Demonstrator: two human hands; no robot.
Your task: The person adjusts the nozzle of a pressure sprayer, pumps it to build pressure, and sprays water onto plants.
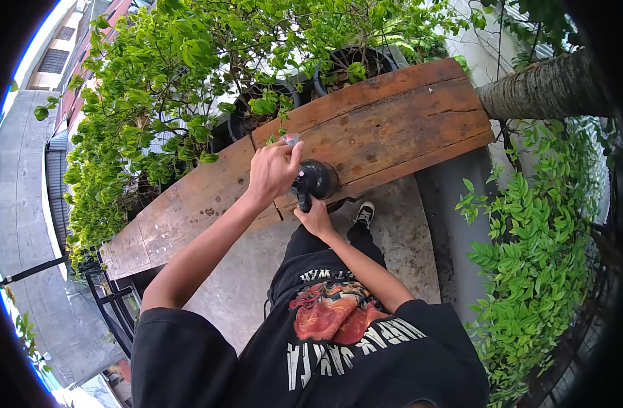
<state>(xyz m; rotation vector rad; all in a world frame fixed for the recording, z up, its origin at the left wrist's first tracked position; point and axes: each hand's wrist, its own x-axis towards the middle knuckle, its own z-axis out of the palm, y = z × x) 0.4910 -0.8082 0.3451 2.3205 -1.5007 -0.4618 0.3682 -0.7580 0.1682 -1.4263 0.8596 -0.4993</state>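
Note:
A dark, rounded bottle-like object [320, 178] with a black handle stands at the near edge of the wooden bench [386, 129]. My right hand [314, 216] is closed round its black handle [303, 198], below the neck. Up and to the left of the bottle, my left hand [274, 170] is raised with its fingers pinched on a small clear and red item [290, 139]. That item is too small to make out well. Part of the bottle's neck is hidden behind my left hand.
Potted leafy shrubs [141, 122] line the far side of the bench, with black pots [356, 68] behind it. A tree trunk [549, 87] meets its right end. More foliage [529, 251] hangs at the right. My shoe [365, 214] is on the concrete floor [400, 234].

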